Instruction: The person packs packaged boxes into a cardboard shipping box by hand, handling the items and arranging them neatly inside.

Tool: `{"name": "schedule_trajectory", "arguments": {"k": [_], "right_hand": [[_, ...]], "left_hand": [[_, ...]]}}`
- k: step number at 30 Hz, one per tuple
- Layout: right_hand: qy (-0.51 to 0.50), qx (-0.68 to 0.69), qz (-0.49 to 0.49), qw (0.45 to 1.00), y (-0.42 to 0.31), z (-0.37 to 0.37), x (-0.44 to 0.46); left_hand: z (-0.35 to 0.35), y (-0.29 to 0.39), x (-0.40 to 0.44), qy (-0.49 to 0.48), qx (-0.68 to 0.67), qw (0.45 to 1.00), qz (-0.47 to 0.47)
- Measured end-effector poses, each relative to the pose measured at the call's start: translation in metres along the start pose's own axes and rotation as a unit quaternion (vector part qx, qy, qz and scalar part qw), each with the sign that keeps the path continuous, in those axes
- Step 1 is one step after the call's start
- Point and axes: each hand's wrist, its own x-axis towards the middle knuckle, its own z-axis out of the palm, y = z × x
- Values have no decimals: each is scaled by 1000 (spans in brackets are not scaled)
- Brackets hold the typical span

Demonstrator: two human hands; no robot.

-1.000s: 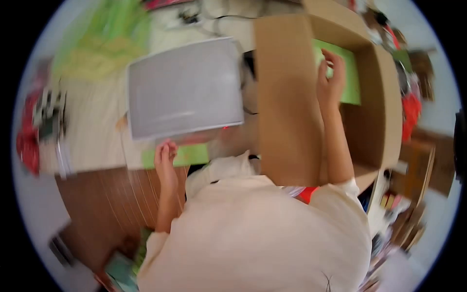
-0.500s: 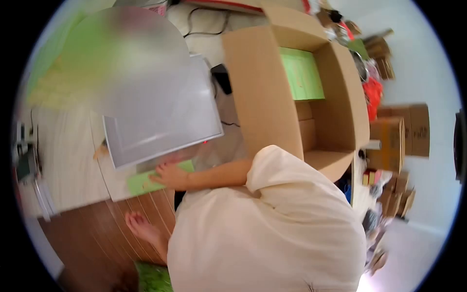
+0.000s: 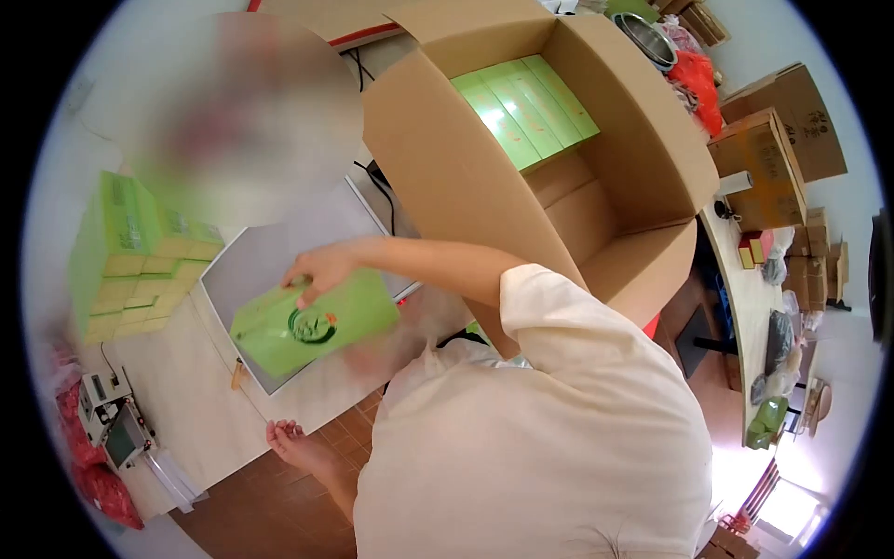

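My right hand (image 3: 326, 265) grips a green gift box (image 3: 317, 321) by its upper edge, with the thumb on its printed front. The gift box is tilted, showing a dark round emblem, and covers part of a shallow grey tray (image 3: 340, 214) with a pale rim. Low beside the table edge, my left hand (image 3: 298, 444) hangs with loosely curled fingers and nothing visible in it. Across from it, a large open cardboard carton (image 3: 456, 158) holds a row of several green boxes (image 3: 526, 110) at one end.
Stacked green boxes (image 3: 140, 252) stand on the table's far side. A small machine (image 3: 114, 419) sits by the red bags (image 3: 107, 494). More cartons (image 3: 759, 172) and a metal bowl (image 3: 644, 39) lie beyond the carton. A round blur hides the upper left.
My right hand has lifted the green gift box from the table edge, and its printed face now shows. My left hand's fingers have curled. The camera view has shifted and turned.
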Motion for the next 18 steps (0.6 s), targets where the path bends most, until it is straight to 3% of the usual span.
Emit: {"name": "schedule_trajectory", "arguments": {"k": [4,8,10,11,13,15,18], "right_hand": [[-38,26,57,997,25,-27,19],[-54,-14,32,998,43,-27,33],[-4,-153,58,987,26,-23,29],[-17,-148,52,988,21,-12,34],[107,-271,13,957,13,-5,15],[54,-254,14,966,-6,9,8],[83,-352,18,932,-9,31,-5]], "left_hand": [[3,-6,-9,-44,27,999,2],[13,4,-24,23,46,999,-18],[5,-1,-22,0,4,1000,-24],[1,-7,-20,-4,19,999,-25],[6,-1,-28,32,19,998,-46],[12,-5,-25,45,50,996,-57],[8,-18,-17,3,55,996,-68]]}}
